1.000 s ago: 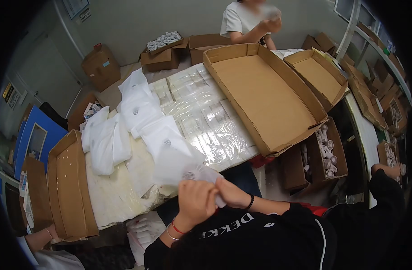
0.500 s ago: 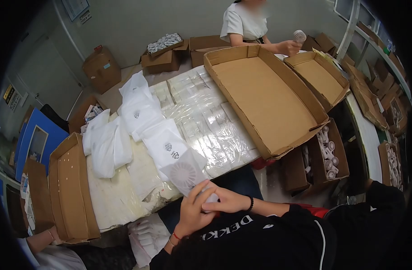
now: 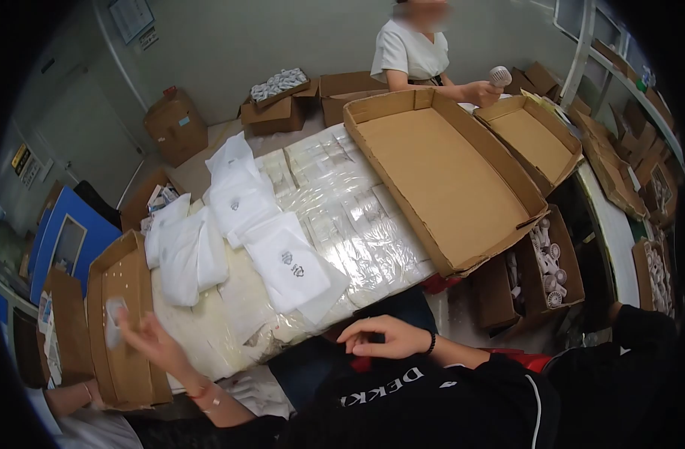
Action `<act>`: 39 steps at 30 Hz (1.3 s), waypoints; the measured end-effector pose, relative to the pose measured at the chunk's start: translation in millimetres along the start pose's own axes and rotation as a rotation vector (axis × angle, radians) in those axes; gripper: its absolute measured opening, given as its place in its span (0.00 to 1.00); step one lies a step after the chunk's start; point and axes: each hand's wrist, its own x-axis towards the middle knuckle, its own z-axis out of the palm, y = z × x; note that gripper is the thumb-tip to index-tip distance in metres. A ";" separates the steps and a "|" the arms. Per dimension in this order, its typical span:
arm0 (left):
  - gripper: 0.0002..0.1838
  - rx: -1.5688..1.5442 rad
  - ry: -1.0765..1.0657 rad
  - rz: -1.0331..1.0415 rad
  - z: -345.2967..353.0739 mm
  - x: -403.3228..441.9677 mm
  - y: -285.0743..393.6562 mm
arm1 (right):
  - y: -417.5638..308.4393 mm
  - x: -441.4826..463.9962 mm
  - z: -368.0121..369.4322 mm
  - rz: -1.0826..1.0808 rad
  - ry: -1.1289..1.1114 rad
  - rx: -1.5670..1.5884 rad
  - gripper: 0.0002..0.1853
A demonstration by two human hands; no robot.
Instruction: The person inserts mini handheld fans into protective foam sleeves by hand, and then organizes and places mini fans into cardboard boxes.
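Whitish and blurred, an item shows beside the left hand, grip unclear; the right hand curls loosely.

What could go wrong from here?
The blurred, whitish translucent item at the left hand could catch the wall of the white-spotted, shallow brown cardboard tray; whether it is gripped is unclear.

The overlapping soft white pouches, lying loose near the edge of the plastic-covered table, might slide if brushed.
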 end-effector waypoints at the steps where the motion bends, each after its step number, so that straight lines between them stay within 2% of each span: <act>1: 0.23 0.110 -0.078 0.068 4.5 -18.7 0.9 | -4.3 0.2 -3.7 0.012 0.075 -0.013 0.15; 3: 0.20 -0.036 -0.317 -0.004 24.9 -63.6 25.3 | -11.5 5.7 -12.9 -0.031 0.244 -0.104 0.12; 5: 0.14 -0.032 -0.527 0.010 36.7 -89.5 50.4 | -16.3 13.8 -29.5 -0.071 0.399 -0.330 0.10; 8: 0.09 -0.204 -0.610 -0.068 50.7 -105.0 63.3 | -17.7 26.6 -55.3 -0.073 0.619 -0.701 0.09; 10: 0.08 -0.147 -0.624 -0.085 61.2 -111.1 57.1 | -5.4 34.2 -67.8 -0.027 0.696 -0.691 0.08; 12: 0.07 -0.086 -0.643 -0.095 66.0 -112.0 55.5 | -2.4 35.3 -62.9 -0.072 0.698 -0.765 0.07; 14: 0.07 0.109 -0.686 0.194 67.4 -109.5 61.5 | -2.1 36.7 -59.0 -0.115 0.708 -0.837 0.06; 16: 0.07 0.131 -0.667 0.213 68.3 -111.2 62.0 | -1.4 37.1 -58.8 -0.201 0.650 -1.105 0.04; 17: 0.07 0.151 -0.647 0.231 68.9 -112.5 61.8 | -1.3 37.4 -59.0 -0.199 0.652 -1.106 0.04; 19: 0.06 0.148 -0.647 0.215 69.1 -113.1 61.6 | -2.3 37.7 -58.9 -0.154 0.677 -1.021 0.03; 22: 0.06 0.150 -0.633 0.212 70.2 -113.8 60.1 | -1.0 36.9 -60.1 -0.214 0.660 -1.067 0.04; 25: 0.05 0.156 -0.619 0.218 70.6 -114.6 62.0 | -2.3 36.5 -57.6 -0.160 0.672 -1.040 0.04; 33: 0.05 0.155 -0.583 0.276 71.7 -114.1 60.9 | -3.2 36.6 -58.2 -0.189 0.670 -1.067 0.04; 35: 0.05 0.151 -0.621 0.200 69.1 -115.9 63.3 | -2.4 35.8 -57.3 -0.190 0.670 -1.059 0.04; 39: 0.05 0.163 -0.596 0.254 69.6 -116.6 60.6 | -2.0 35.3 -56.9 -0.190 0.673 -1.071 0.05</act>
